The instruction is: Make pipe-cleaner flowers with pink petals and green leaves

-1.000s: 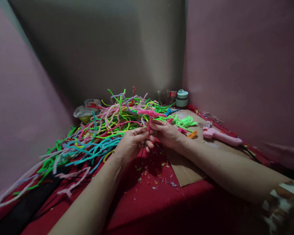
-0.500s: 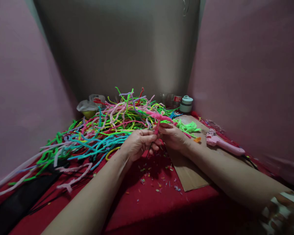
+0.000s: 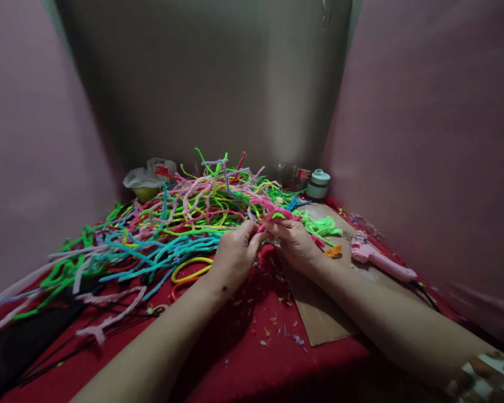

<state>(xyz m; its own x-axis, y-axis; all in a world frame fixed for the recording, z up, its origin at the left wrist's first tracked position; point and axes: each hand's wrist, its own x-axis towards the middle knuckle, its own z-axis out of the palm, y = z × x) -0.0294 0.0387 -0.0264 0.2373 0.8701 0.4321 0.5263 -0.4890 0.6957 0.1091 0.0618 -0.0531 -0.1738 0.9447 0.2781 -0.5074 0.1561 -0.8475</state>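
My left hand (image 3: 237, 251) is closed, thumb and fingers pinching a hot-pink pipe cleaner (image 3: 261, 228). Against it, fingertip to fingertip, my right hand (image 3: 293, 240) grips the same pink piece. Fuzzy pink stems rise just beyond the fingers, and I cannot tell whether they all belong to the held piece. Behind both hands spreads a large heap of coloured pipe cleaners (image 3: 193, 210). A yellow loop (image 3: 185, 268) lies beside my left wrist.
A pink glue gun (image 3: 380, 258) rests on a cardboard sheet (image 3: 319, 313) at right, near bright green pipe cleaners (image 3: 321, 225). Fluffy scraps litter the red cloth (image 3: 235, 358). A pale green jar (image 3: 318, 183) and a plastic bag (image 3: 140, 179) stand at the back.
My left hand has turned, its fingers now curled closer round the pink pipe cleaner. The upright pink stem has tipped down between the hands. The view has shifted slightly.
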